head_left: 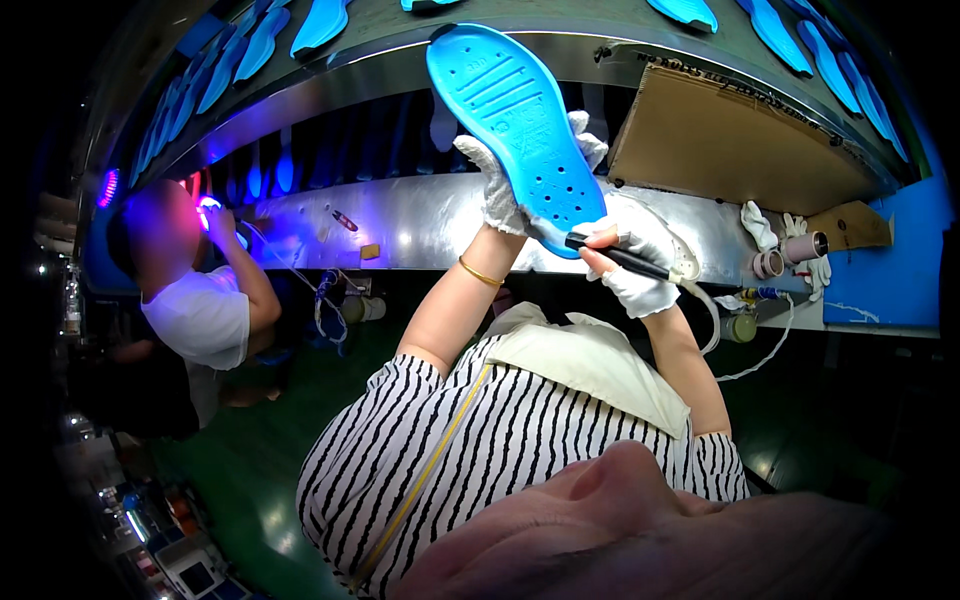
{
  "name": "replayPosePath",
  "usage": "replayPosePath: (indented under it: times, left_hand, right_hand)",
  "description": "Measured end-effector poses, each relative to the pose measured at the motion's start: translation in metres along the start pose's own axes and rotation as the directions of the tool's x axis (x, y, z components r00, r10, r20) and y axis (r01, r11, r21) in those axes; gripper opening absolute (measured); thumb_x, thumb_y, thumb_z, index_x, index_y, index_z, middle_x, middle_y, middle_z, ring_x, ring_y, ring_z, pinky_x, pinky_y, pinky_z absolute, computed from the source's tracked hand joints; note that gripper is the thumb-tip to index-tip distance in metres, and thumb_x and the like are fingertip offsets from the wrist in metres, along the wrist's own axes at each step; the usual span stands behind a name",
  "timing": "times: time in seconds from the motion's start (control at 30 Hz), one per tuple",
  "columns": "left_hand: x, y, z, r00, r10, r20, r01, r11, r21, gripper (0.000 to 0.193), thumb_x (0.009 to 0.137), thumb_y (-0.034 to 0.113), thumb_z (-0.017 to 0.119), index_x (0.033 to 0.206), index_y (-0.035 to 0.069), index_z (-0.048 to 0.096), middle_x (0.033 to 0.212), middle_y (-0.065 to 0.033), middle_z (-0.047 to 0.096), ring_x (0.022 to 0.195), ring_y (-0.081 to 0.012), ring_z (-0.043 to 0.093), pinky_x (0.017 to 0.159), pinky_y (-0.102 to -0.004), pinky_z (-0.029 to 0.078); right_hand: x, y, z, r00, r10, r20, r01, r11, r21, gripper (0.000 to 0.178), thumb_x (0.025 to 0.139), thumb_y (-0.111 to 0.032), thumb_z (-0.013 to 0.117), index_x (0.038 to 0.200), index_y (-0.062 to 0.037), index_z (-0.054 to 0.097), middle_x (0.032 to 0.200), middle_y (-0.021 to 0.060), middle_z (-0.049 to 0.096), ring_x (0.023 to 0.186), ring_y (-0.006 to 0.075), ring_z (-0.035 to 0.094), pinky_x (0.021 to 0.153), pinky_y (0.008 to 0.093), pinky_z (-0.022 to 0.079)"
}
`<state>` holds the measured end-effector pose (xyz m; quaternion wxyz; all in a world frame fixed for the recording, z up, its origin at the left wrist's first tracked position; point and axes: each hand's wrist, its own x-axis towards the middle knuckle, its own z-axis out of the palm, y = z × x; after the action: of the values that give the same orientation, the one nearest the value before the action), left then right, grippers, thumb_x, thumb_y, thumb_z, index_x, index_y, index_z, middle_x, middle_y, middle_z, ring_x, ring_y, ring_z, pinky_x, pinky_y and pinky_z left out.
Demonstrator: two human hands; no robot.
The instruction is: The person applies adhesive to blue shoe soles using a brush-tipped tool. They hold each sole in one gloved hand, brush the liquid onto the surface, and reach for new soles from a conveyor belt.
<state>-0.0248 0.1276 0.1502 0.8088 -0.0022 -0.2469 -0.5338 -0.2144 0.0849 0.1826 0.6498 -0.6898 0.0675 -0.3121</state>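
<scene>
Left hand point(503, 190) gripping blue sole point(525, 135) above metal ledge point(430, 212). Right hand point(645, 245) grasping black pen-like tool point(640, 264), tip reaching heel; contact unclear. Work apparently proceeding; finished portion indiscernible. More soles point(772, 38) lying on raised surface point(590, 18).

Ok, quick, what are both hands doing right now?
Left hand: closed around the edges of a blue shoe sole.
Right hand: closed on a black pen-shaped corded tool.
</scene>
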Motion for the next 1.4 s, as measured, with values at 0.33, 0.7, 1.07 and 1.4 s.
replayPosePath:
  times: [0.33,0.7,1.07,1.4]
  left_hand:
    - [0.008,0.019,-0.001,0.992,-0.045,0.116,0.013,0.964,0.267,0.13,0.055,0.094,0.048,0.148,0.004,0.031,0.139,-0.023,0.047,0.123,-0.0392,0.054,0.112,-0.0554,0.034]
    - [0.028,0.026,0.033,0.952,-0.301,0.058,0.168,0.671,0.722,0.117,0.059,0.085,0.061,0.138,0.0,0.044,0.121,-0.0235,0.062,0.105,-0.0346,0.066,0.084,-0.0455,0.059]
    - [0.039,0.024,0.03,0.81,-0.415,-0.415,0.57,0.387,0.725,0.087,0.081,0.071,0.058,0.137,0.005,0.049,0.112,-0.0178,0.065,0.091,-0.0232,0.069,0.075,-0.0358,0.06]
    - [0.045,0.026,0.029,0.773,-0.362,-0.521,0.617,0.239,0.749,0.079,0.086,0.066,0.057,0.138,0.007,0.05,0.112,-0.0153,0.065,0.093,-0.0214,0.066,0.078,-0.035,0.057]
  right_hand:
    - [-0.004,0.005,-0.01,0.962,0.272,-0.018,-0.264,0.947,0.181,0.015,0.081,0.0,0.072,0.088,-0.0022,0.059,0.088,0.0125,0.066,0.073,0.0134,0.064,0.064,0.0245,0.052]
    - [0.007,0.0,-0.026,0.994,-0.001,0.109,0.028,0.967,-0.253,0.015,0.075,0.006,0.073,0.081,-0.0049,0.065,0.09,0.0063,0.066,0.087,0.0167,0.066,0.077,0.0296,0.053]
    - [0.011,-0.015,-0.025,0.95,0.297,0.102,-0.275,0.943,-0.187,0.012,0.072,0.002,0.075,0.078,-0.0044,0.066,0.086,0.0051,0.066,0.079,0.0142,0.062,0.072,0.0267,0.051]
    - [0.014,-0.013,-0.031,0.98,0.184,0.081,-0.158,0.955,-0.251,0.012,0.072,0.006,0.068,0.078,-0.0034,0.063,0.087,0.0063,0.063,0.076,0.0145,0.059,0.069,0.0261,0.049]
